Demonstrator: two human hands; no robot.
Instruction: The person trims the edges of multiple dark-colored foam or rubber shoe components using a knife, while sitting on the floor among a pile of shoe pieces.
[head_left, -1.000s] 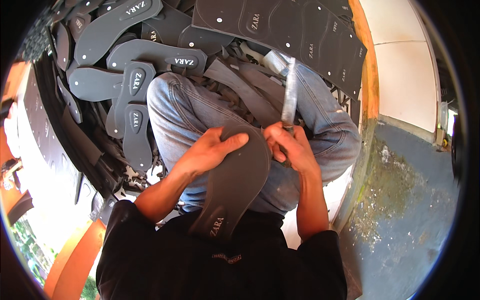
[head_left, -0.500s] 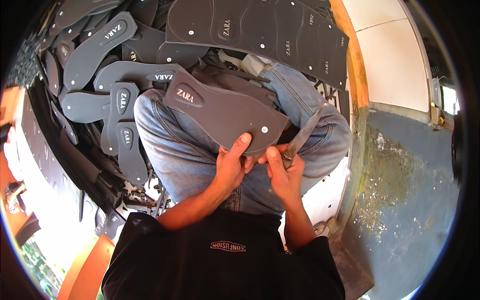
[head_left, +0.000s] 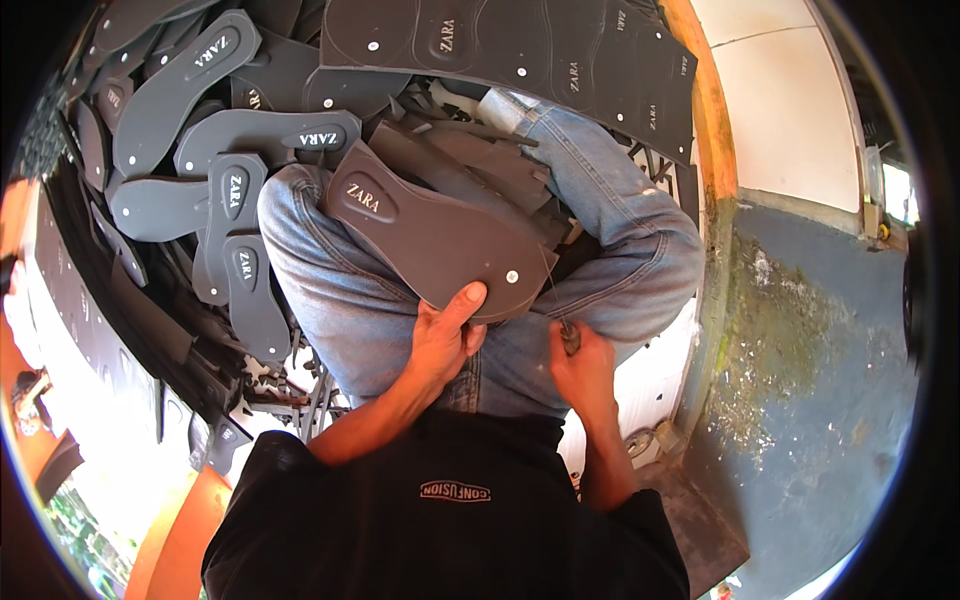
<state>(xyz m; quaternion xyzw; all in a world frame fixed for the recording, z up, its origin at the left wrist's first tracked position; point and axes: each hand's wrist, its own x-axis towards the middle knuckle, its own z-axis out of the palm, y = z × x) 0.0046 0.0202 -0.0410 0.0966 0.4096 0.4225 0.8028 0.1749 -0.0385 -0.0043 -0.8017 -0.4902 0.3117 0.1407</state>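
A dark grey sandal sole (head_left: pixel 430 235) with a pale dot and raised pale lettering lies slanted over my lap. My left hand (head_left: pixel 440 335) grips its near end, thumb on top and fingers underneath. Just right of that end, my right hand (head_left: pixel 585 368) is closed around the short, dark handle of a knife (head_left: pixel 570 338). Its thin blade shows nearly edge-on, pointing up along the sole's right edge; I cannot tell whether it touches. Beyond the sole, a dark offcut strip (head_left: pixel 440 175) lies among other scraps between my legs.
Many cut soles (head_left: pixel 185 95) are heaped to the left and far left. A large dark sheet (head_left: pixel 600 75) with sole outlines spans the far side. On the right run a wooden edge (head_left: pixel 712 120) and a stained blue-grey floor (head_left: pixel 830 390).
My right hand has moved down and turned, swinging the knife blade from slanting up-right to nearly edge-on by the sole. My left hand and the sole have shifted slightly left.
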